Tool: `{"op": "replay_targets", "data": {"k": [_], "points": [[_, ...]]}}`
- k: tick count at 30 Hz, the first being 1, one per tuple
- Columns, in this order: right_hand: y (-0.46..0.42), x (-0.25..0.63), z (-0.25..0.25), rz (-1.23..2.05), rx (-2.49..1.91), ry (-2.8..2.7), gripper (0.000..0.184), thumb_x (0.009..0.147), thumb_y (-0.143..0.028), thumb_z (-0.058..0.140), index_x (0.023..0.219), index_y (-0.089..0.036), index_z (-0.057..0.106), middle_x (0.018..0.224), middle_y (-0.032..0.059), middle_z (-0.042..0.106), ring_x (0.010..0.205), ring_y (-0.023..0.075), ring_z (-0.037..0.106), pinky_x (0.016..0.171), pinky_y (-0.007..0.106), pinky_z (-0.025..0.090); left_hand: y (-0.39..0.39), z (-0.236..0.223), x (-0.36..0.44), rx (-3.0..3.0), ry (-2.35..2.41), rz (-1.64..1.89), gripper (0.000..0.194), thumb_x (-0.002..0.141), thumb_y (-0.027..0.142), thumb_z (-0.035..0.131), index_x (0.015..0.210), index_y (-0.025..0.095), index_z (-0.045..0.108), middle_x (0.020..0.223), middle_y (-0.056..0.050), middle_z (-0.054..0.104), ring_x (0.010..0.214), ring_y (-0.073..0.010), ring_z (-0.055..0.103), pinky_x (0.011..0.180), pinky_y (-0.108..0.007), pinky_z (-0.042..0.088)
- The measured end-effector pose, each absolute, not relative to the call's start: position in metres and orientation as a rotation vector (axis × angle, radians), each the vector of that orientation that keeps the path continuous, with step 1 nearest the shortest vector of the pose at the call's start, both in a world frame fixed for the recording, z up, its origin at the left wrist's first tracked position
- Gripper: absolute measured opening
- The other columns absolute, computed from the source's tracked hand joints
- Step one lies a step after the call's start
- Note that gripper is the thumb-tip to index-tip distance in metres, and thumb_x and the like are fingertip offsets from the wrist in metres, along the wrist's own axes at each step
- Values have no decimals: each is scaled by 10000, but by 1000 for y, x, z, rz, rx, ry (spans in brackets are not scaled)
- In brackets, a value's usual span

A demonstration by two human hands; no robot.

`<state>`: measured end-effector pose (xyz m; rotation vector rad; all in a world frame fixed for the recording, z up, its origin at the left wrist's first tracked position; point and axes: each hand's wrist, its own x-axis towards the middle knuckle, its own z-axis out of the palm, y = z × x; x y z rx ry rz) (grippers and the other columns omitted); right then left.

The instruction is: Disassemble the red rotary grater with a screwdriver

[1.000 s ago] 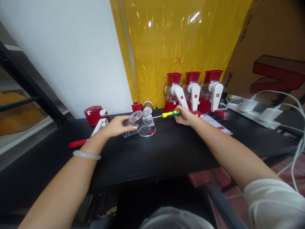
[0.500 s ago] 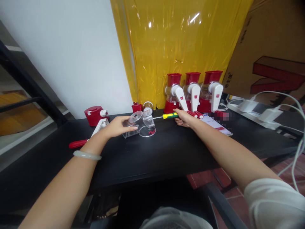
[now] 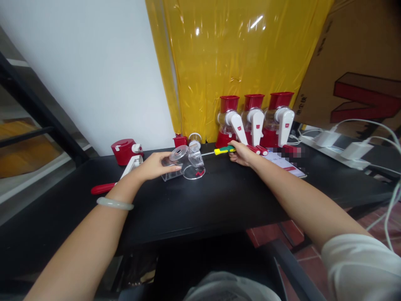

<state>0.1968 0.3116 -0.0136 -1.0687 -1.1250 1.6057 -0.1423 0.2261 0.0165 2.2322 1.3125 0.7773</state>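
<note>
My left hand [image 3: 159, 166] grips a clear plastic grater body [image 3: 193, 170] that lies on its side on the black table [image 3: 200, 209]. A small red mark shows on its round part. My right hand [image 3: 240, 154] is closed around the green and yellow handle of a screwdriver [image 3: 222, 150]. Its thin metal shaft points left, and the tip meets the right side of the clear body; whether it sits on a screw I cannot make out. Left of my left hand are a red grater base [image 3: 123, 152] and a white crank with a red handle [image 3: 103, 189].
Three assembled red and white rotary graters [image 3: 255, 119] stand at the back right. Behind the clear body are a small red part [image 3: 180, 141] and a drum blade [image 3: 194, 139]. A lit tablet [image 3: 291, 168] and a power strip [image 3: 336, 152] with white cables lie on the right.
The view has shifted very slightly. My right hand and the screwdriver handle sit a touch higher than before; the clear body stays in place under my left hand.
</note>
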Motion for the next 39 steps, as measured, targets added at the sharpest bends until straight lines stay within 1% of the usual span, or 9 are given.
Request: {"op": "replay_targets", "data": {"k": [5, 7, 9, 13, 19, 29, 32, 36, 39], "points": [[316, 199, -18, 1510, -1175, -1193, 374, 977, -546, 392, 753, -250, 346, 444, -63, 357, 355, 84, 240, 359, 197, 190, 225, 18, -141, 2231, 1317, 759, 450, 772, 448, 787, 1145, 202, 728, 1060, -87, 765, 957, -268, 709, 868, -417, 562], [317, 201, -20, 1464, -1228, -1241, 412, 970, -608, 368, 756, -256, 356, 423, -68, 340, 337, 88, 219, 345, 205, 162, 225, 18, -141, 2227, 1313, 761, 454, 776, 446, 786, 1154, 201, 725, 1063, -88, 764, 963, -269, 709, 876, -419, 559], [317, 203, -20, 1440, -1272, -1292, 401, 983, -579, 354, 746, -257, 360, 397, -70, 311, 328, 92, 204, 335, 211, 141, 225, 18, -142, 2226, 1307, 765, 461, 774, 448, 789, 1159, 203, 723, 1070, -89, 764, 972, -272, 708, 881, -420, 558], [314, 203, -17, 1465, -1275, -1323, 330, 1004, -411, 391, 720, -253, 333, 370, -85, 266, 331, 83, 185, 341, 200, 127, 227, 16, -144, 2240, 1309, 765, 475, 770, 457, 787, 1165, 201, 719, 1080, -91, 763, 983, -277, 707, 894, -434, 559], [311, 198, -13, 1513, -1165, -1218, 294, 988, -311, 456, 725, -232, 352, 406, -87, 305, 366, 61, 196, 366, 169, 139, 228, 16, -143, 2254, 1308, 762, 470, 764, 477, 789, 1125, 186, 713, 1079, -95, 764, 973, -283, 714, 894, -435, 560], [311, 196, -10, 1529, -1011, -1123, 246, 936, -221, 520, 713, -212, 416, 445, -59, 372, 418, 82, 315, 411, 186, 249, 229, 18, -146, 2261, 1357, 671, 518, 710, 473, 828, 1119, 190, 681, 1091, -104, 761, 973, -282, 728, 877, -423, 567], [309, 194, -8, 1532, -998, -1138, 276, 963, -243, 466, 697, -220, 398, 435, -48, 379, 409, 91, 326, 413, 199, 266, 228, 19, -146, 2246, 1371, 654, 504, 694, 456, 836, 1095, 193, 682, 1087, -103, 764, 963, -279, 732, 881, -418, 566], [310, 194, -8, 1433, -1050, -1247, 408, 1023, -432, 337, 668, -234, 373, 398, -34, 378, 356, 97, 285, 377, 217, 243, 227, 21, -144, 2216, 1403, 639, 506, 677, 448, 840, 1075, 180, 680, 1089, -104, 764, 977, -281, 730, 905, -426, 560], [312, 195, -11, 1337, -1122, -1288, 436, 1008, -519, 359, 672, -241, 360, 369, -51, 332, 331, 95, 253, 352, 219, 201, 227, 22, -143, 2210, 1425, 622, 510, 681, 451, 833, 1084, 182, 677, 1108, -102, 762, 1012, -284, 724, 931, -431, 552]]}}
